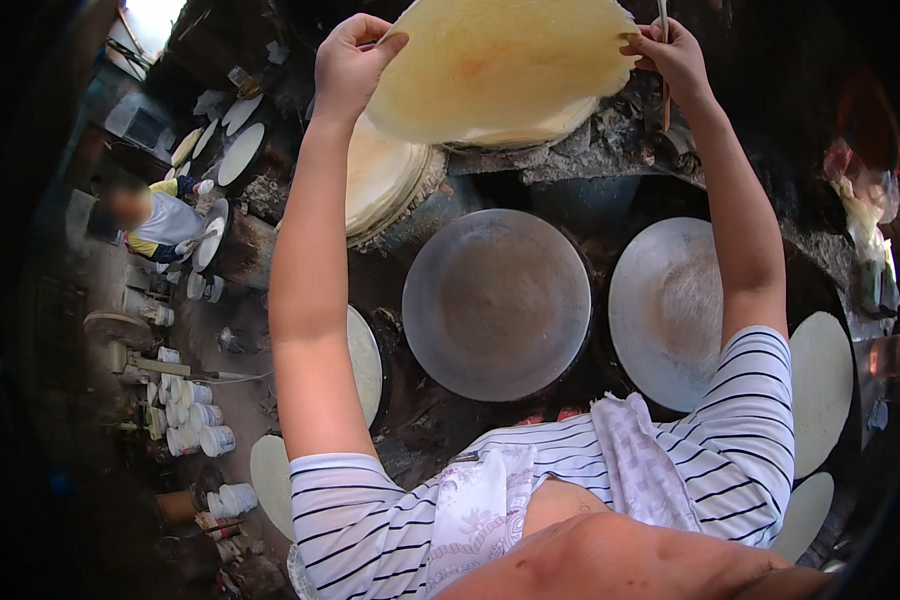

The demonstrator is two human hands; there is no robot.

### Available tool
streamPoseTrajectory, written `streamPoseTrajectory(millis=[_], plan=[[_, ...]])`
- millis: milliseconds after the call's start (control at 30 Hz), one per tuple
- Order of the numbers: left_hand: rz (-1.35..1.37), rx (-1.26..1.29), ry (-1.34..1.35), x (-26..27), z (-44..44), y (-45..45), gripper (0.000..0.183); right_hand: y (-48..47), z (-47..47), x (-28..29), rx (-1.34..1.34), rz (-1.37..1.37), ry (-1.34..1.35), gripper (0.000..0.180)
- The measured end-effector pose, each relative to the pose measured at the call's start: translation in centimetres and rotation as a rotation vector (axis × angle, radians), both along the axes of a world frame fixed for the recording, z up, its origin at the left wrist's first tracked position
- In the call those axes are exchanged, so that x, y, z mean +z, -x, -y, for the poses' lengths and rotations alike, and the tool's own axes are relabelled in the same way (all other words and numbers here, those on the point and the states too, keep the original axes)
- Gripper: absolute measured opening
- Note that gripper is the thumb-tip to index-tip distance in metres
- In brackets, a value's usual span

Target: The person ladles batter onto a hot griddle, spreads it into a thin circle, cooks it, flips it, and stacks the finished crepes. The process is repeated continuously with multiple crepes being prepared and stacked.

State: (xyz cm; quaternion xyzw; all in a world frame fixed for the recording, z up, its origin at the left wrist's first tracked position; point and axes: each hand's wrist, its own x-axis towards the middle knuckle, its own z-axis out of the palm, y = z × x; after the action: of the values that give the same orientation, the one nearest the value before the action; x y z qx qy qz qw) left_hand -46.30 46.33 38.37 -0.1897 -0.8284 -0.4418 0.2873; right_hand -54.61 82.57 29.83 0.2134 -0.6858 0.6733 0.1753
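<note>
Between my two hands a large thin round flatbread (495, 67), pale yellow with a browned middle, is stretched out by its edges. My left hand (360, 60) pinches its left edge between thumb and fingers. At its right edge my right hand (664, 56) grips it and also holds a thin stick-like tool (664, 112) upright. Beneath the sheet lies a stack of similar flatbreads (525, 136), partly hidden. Another flatbread stack (382, 180) stands to its left. Nearer me are two bare round metal griddles, one in the middle (496, 304) and one at right (667, 315), partly covered by my arm.
More griddles bearing pale rounds stand at right (821, 390) and left (364, 367). Far left, another person (165, 217) works at a griddle (211, 236). Several white buckets (195, 420) crowd the left floor. Plastic bags (866, 217) hang at right. A rough ledge (570, 161) runs beyond the griddles.
</note>
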Motion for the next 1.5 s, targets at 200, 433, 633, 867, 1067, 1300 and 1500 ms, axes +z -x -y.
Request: streamPoseTrajectory(millis=[200,433,633,867,1067,1300,1500], plan=[[-0.398,0.42,0.517,-13.3,2.5,6.8,0.017,7.2,4.1,-7.5,0.148,0.42,0.188,0.022],[0.059,0.518,0.658,-24.4,3.5,1.8,0.042,11.2,6.2,-18.9,-0.028,0.499,0.109,0.035],[0.084,0.507,0.666,-23.0,5.0,-5.6,0.038,13.8,7.4,-18.9,-0.078,0.468,0.024,0.033],[0.076,0.468,0.697,-21.9,4.3,-11.0,0.035,11.2,6.8,-17.2,-0.028,0.504,-0.116,0.028],[0.006,0.479,0.693,-20.8,4.1,-19.2,0.04,-5.6,4.4,-16.5,-0.37,0.123,-0.514,0.023],[0.14,0.19,0.351,-23.9,-2.4,-27.9,0.027,-42.6,-10.4,-21.0,-0.61,0.466,-0.267,0.027],[0.22,-0.419,0.253,-24.9,-23.3,-34.8,0.03,-64.6,-27.0,-19.9,-1.305,0.532,-0.189,0.033]])
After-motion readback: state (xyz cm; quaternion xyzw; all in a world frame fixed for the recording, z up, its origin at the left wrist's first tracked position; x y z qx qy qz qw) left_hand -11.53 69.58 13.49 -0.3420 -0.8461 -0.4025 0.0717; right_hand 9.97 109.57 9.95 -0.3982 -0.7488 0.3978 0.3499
